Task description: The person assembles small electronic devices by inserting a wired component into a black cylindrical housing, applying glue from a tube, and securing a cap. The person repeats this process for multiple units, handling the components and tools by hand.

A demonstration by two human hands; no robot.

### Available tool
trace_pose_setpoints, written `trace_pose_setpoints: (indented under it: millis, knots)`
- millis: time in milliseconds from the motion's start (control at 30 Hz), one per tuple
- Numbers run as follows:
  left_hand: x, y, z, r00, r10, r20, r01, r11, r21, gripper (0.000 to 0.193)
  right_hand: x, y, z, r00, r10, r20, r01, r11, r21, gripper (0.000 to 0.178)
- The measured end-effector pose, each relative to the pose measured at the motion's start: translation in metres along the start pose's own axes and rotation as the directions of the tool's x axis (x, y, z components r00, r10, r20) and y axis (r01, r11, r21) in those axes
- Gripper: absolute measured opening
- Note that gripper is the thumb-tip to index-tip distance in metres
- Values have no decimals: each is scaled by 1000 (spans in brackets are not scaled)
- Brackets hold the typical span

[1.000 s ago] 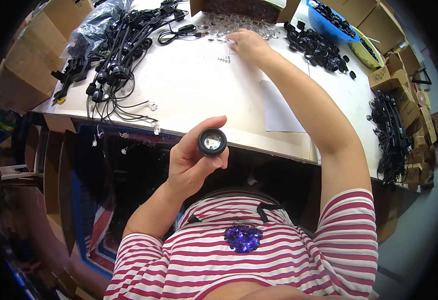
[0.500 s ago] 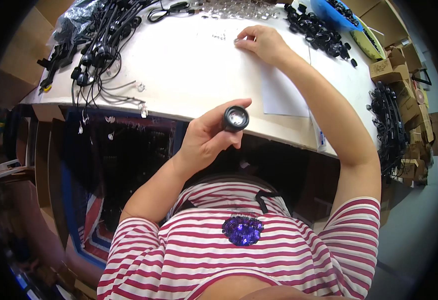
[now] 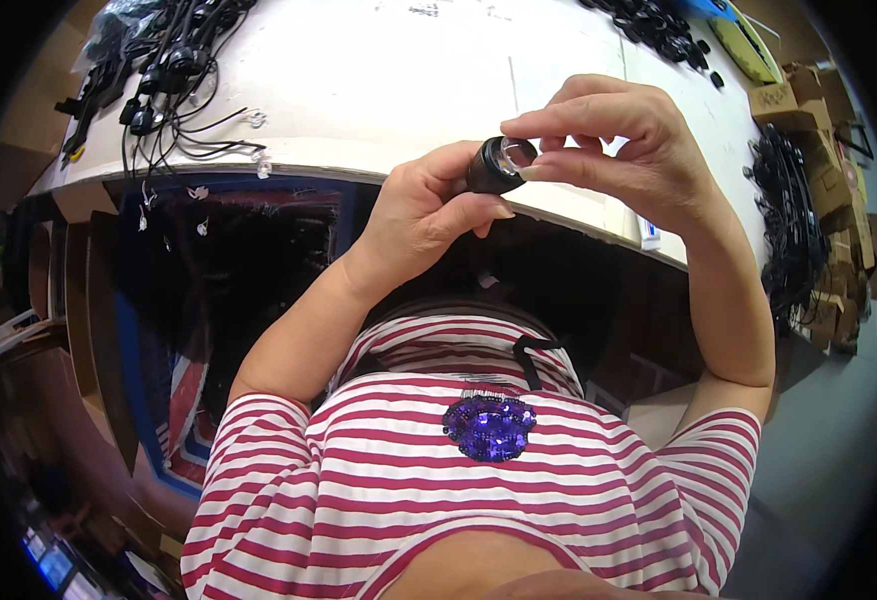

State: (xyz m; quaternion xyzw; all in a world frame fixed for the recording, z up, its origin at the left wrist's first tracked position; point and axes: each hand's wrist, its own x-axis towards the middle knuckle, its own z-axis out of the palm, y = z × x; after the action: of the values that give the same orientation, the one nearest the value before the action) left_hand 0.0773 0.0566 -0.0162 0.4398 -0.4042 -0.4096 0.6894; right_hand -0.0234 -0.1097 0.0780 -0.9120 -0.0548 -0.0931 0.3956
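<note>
A short black cylinder, like a flashlight head point(image 3: 483, 172), is in the grip of my left hand point(image 3: 421, 202), just in front of the table's near edge. Its open end tilts up to the right and shows a shiny silver inside. My right hand point(image 3: 631, 150) pinches a thin, clear round disc point(image 3: 521, 152), apparently a lens, between thumb and forefinger. The disc is right at the cylinder's mouth; fingertips partly cover it, and I cannot tell whether it sits inside the rim.
Black cables point(image 3: 174, 80) with bare ends hang over the white table's point(image 3: 359, 90) left edge. Small black rings point(image 3: 654, 35) lie at the far right, beside a yellow-green bowl point(image 3: 744, 45). Cardboard boxes point(image 3: 774, 100) and a bundle of black cords point(image 3: 789, 210) are beyond the right side.
My right hand has come back from the far part of the table to the cylinder's mouth, carrying the clear disc. My left hand has turned the cylinder's open end toward the right.
</note>
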Motion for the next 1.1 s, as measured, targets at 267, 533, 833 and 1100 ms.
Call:
trace_pose_setpoints:
  millis: [267, 533, 833, 1100]
  knots:
    - [7, -2, 16, 994, -110, 9, 108, 985, 138, 29, -23, 0, -9, 997, 81, 17, -82, 994, 70, 29]
    - [14, -7, 20, 995, -47, -85, 51, 998, 46, 36, -49, 116, -91, 760, 361, -540, -530, 825, -195, 30]
    - [12, -12, 19, 988, -114, -106, 123, 989, 84, 37, -107, 299, -187, 479, 304, -824, -867, 308, -390, 48]
    - [11, -19, 12, 986, -123, -115, 133, 987, 85, 55, -103, 259, -184, 595, 407, -693, -801, 377, -465, 30]
